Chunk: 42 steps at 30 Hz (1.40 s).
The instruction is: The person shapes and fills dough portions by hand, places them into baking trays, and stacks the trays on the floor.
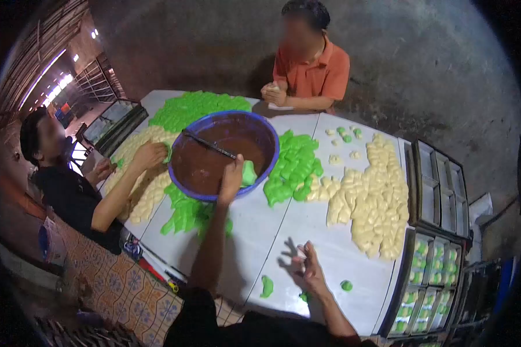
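Observation:
My left hand (231, 179) reaches over the near rim of a blue basin (272, 120) with its fingers curled. A lump of light green dough (248, 173) sits against the thumb side of that hand and looks held. A dark stick-like tool (208, 144) lies across the basin above a brown mass (200, 165), and its near end meets my fingertips; whether I grip it is unclear. Over the white table, my right hand (311, 272) is raised with its fingers apart. Small green dough bits (266, 286) (346, 285) lie around it.
Pale dough pieces (376, 202) and green dough pieces (295, 165) cover parts of the table (272, 243). Divided trays (441, 185) stand at the right, the nearer ones holding green-and-pale pieces (428, 277). One co-worker (63, 179) reaches in from the left; another (312, 69) stands across the table.

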Tool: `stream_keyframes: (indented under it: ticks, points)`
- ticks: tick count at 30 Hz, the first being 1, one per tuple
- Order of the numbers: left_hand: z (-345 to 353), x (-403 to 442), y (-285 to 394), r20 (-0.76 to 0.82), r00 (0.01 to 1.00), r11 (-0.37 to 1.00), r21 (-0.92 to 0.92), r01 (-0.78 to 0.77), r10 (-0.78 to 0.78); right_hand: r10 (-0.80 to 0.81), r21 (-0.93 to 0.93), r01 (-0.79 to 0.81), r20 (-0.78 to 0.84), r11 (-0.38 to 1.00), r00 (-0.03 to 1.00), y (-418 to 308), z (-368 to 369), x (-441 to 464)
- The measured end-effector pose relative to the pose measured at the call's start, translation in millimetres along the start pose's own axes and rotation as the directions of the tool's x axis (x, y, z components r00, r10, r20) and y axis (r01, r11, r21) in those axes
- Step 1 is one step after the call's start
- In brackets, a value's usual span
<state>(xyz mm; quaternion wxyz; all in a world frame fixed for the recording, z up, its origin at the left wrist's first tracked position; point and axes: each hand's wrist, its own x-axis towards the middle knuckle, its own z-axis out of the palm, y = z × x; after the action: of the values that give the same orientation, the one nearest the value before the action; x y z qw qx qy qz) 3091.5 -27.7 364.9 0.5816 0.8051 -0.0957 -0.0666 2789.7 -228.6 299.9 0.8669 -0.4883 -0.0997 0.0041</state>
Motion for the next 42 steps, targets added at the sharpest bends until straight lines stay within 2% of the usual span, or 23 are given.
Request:
stream_keyframes:
  ticks: [1,3,6,8,12,14,15,17,19,21,23,24,26,27,29,31,32,33,35,37,39,41,42]
  points:
    - [-9.8,52.4,-40.0,-0.069,0.997,0.942,0.336,0.000,0.024,-0.023,0.015,0.023,-0.014,1.000,1.000,3.3,1.8,2.7]
    - [0.6,113.9,-119.4,-0.081,0.991,0.966,0.244,-0.082,0.105,-0.053,0.003,0.053,-0.004,0.999,0.999,26.7,-8.5,7.6]
    - [18.0,84.2,-58.2,0.199,0.917,0.934,0.168,0.315,-0.345,0.134,-0.045,-0.143,-0.159,0.989,0.978,19.9,-6.8,10.3]
    - [29.3,75.6,-29.9,0.229,0.873,0.898,0.200,0.391,-0.431,0.163,-0.045,-0.173,-0.177,0.984,0.971,38.4,-23.0,9.6]
    - [35.2,81.6,-41.3,0.085,0.956,0.904,0.358,0.234,-0.281,0.079,-0.105,-0.099,-0.185,0.989,0.980,38.1,-31.6,12.0]
    - [39.9,32.7,8.4,-0.085,0.993,0.873,0.475,0.108,-0.077,0.046,-0.056,-0.062,-0.250,0.996,0.967,23.2,-25.5,22.4]
    - [49.3,3.9,16.2,-0.007,0.997,0.962,0.260,0.079,-0.080,0.042,-0.037,-0.055,-0.279,0.998,0.959,23.4,-28.2,22.4]
    - [67.6,-52.3,14.7,0.132,0.990,0.973,-0.218,0.075,-0.046,0.263,0.381,-0.086,-0.440,0.921,0.859,9.8,-14.8,34.7]
    - [87.9,-126.1,47.9,0.492,0.834,0.642,-0.560,0.524,-0.251,0.453,0.612,-0.229,-0.239,0.757,0.859,11.8,-26.2,35.0]
    - [115.8,-165.7,28.0,0.415,0.825,0.619,-0.547,0.564,-0.384,0.418,0.300,-0.323,-0.347,0.898,0.840,8.4,-20.2,29.6]
    - [127.9,-195.3,20.8,0.271,0.859,0.640,-0.578,0.506,-0.434,0.325,0.190,-0.263,-0.559,0.946,0.763,-2.8,0.9,23.4]
    - [129.5,-207.2,18.1,0.197,0.870,0.656,-0.589,0.473,-0.451,0.092,-0.177,-0.225,-0.554,0.958,0.827,-1.0,4.9,14.4]
    - [130.9,-223.8,5.9,0.214,0.931,0.804,-0.471,0.363,-0.295,-0.283,-0.799,-0.062,-0.283,0.598,0.916,-1.2,7.9,-2.1]
    - [130.0,-230.9,2.8,0.231,0.949,0.864,-0.410,0.294,-0.213,-0.261,-0.859,-0.036,-0.195,0.511,0.945,-3.0,7.9,-10.2]
    - [123.3,-242.6,8.5,0.265,0.961,0.943,-0.294,0.157,-0.078,-0.197,-0.944,0.042,-0.024,0.326,0.980,-10.7,4.1,-23.2]
    - [125.2,-251.1,-4.3,0.260,0.965,0.984,-0.175,0.016,0.031,-0.318,-0.883,0.127,-0.026,0.453,0.948,-14.9,-1.9,-25.5]
    - [129.2,-256.0,-8.4,0.261,0.965,0.958,-0.281,0.059,0.018,-0.356,-0.825,0.132,-0.088,0.549,0.930,-23.9,0.4,-25.8]
    - [133.4,-261.0,-11.8,0.264,0.964,0.919,-0.381,0.101,0.004,-0.248,-0.535,0.011,-0.374,0.845,0.894,-16.3,2.7,-28.2]
    - [137.4,-268.7,-18.4,0.265,0.964,0.886,-0.439,0.147,-0.028,-0.200,-0.531,-0.015,-0.344,0.847,0.918,-17.7,-5.2,-33.3]
    - [138.9,-270.7,-16.7,0.249,0.967,0.917,-0.372,0.147,-0.054,-0.299,-0.798,0.079,-0.129,0.597,0.945,-43.6,21.0,-34.5]
    - [141.2,-276.4,-10.2,0.244,0.956,0.888,-0.387,0.250,-0.163,-0.246,-0.810,0.073,-0.091,0.583,0.965,-27.4,16.0,-48.7]
    - [150.1,-284.0,-12.2,0.196,0.957,0.811,-0.510,0.285,-0.213,-0.062,-0.759,-0.155,-0.249,0.632,0.966,-20.5,4.5,-57.1]
    - [146.2,-286.3,0.3,0.200,0.949,0.914,-0.279,0.293,-0.243,-0.045,-0.706,-0.211,-0.325,0.676,0.945,-17.5,4.6,-58.3]
